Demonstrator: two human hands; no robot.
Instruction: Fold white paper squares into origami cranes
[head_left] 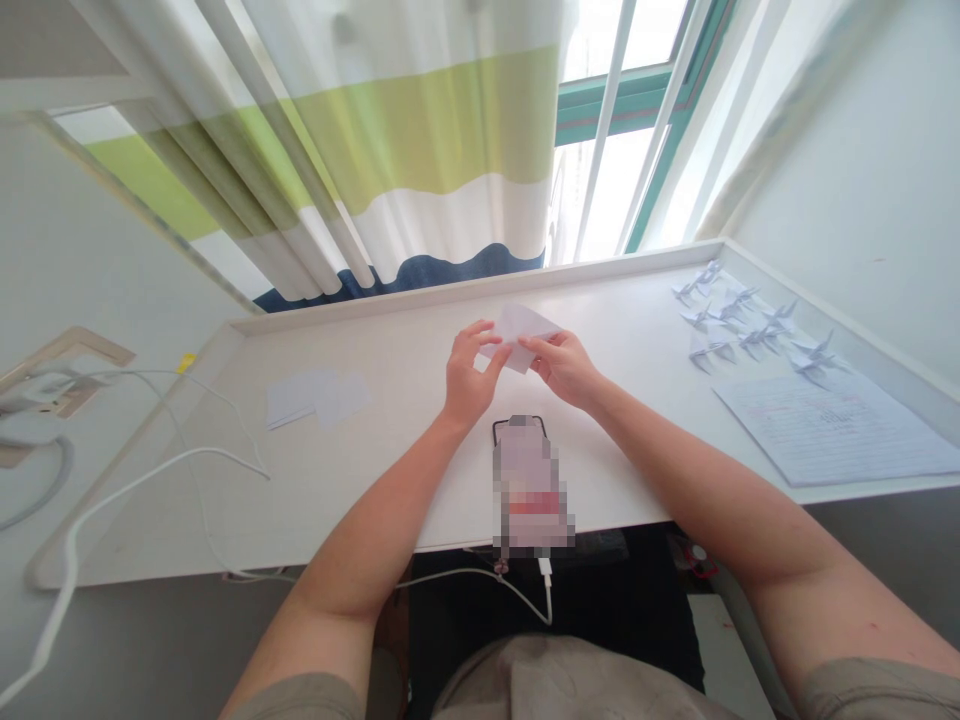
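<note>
A phone (529, 480) lies at the near edge of a white table (390, 500), a written page (832, 430) to its right and paper slips (315, 398) to its left. Just beyond, the left hand (471, 378) and right hand (568, 370) pinch a white paper (525, 322) in their fingers (541, 347) over the table. Folded paper birds (763, 338) stand farther right, before a striped curtain (420, 130).

pale walls (885, 180) | bright teal-framed window (637, 100) | white, lime and navy curtain (427, 130) | white raised-rim desk (300, 490)

- Sheet (526, 325) between the fingers (496, 366)
- Phone (529, 480) on desk (405, 335), nearer than the fingers
- Papers (291, 398) to their left
- Paper cranes (814, 358) and notes (832, 425) to their right
- Curtain (427, 130) beyond them
</note>
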